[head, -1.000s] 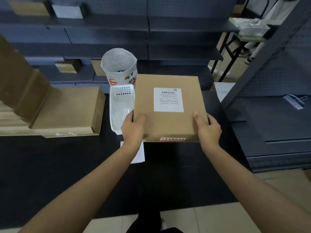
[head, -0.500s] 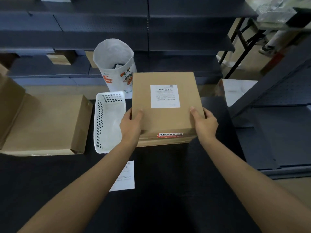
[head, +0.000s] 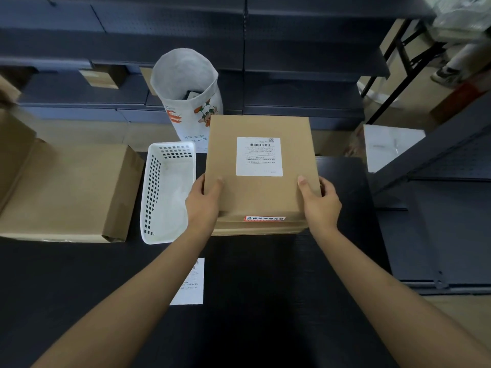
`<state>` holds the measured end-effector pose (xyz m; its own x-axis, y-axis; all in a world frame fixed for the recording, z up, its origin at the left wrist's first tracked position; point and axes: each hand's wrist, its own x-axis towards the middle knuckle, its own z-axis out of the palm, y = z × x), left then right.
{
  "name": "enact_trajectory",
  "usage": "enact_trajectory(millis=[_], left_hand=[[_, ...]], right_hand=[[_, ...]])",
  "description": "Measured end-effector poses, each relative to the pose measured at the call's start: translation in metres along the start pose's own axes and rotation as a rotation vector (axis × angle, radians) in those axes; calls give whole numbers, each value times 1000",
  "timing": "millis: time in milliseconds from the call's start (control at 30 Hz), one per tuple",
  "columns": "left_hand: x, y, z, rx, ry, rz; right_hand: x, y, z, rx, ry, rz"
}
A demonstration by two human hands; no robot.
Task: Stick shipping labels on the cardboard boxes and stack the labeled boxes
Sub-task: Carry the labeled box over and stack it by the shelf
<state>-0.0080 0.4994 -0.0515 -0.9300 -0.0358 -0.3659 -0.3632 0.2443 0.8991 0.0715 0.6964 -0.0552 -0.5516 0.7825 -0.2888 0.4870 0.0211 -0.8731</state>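
Note:
A flat brown cardboard box (head: 261, 197) with a white shipping label (head: 259, 156) on top and a red strip on its near edge lies on another flat box (head: 255, 230) at the far side of the black table (head: 265, 301). My left hand (head: 203, 204) grips its left near corner, thumb on top. My right hand (head: 320, 201) grips its right near corner the same way. A loose label sheet (head: 192, 284) lies on the table, partly under my left forearm.
A white perforated basket (head: 166, 192) stands left of the boxes. A stack of unlabeled brown boxes (head: 66, 192) fills the left. A white bag (head: 188, 94) stands behind the basket. Dark metal shelving (head: 305, 62) runs along the back and right.
The labeled box has moved away from me and down onto the other flat box. Both hands stay on its near corners. The view has tilted down.

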Motion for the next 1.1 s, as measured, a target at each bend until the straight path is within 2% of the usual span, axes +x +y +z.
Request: enact_trajectory(millis=[200,300,400,567,800,967,1100], left_hand=[[-1,1,-4,17,-23,9],[0,4,-11,40,20,40],[-4,10,-21,19,70,34],[-20,6,-53,48,104,83],[-18,5,-143,83,192,144],[2,-12,-230,89,210,150],[21,-24,-303,88,164,162]], right_hand=[[1,2,-1,-47,-48,-5],[-3,-3,-3,-183,-50,-55],[-7,-10,-7,-328,27,-124],[-34,-18,0,-512,150,-404],[-100,-49,53,-536,106,-665],[-157,-58,123,-530,38,-727],[-212,-60,183,-507,26,-649]])
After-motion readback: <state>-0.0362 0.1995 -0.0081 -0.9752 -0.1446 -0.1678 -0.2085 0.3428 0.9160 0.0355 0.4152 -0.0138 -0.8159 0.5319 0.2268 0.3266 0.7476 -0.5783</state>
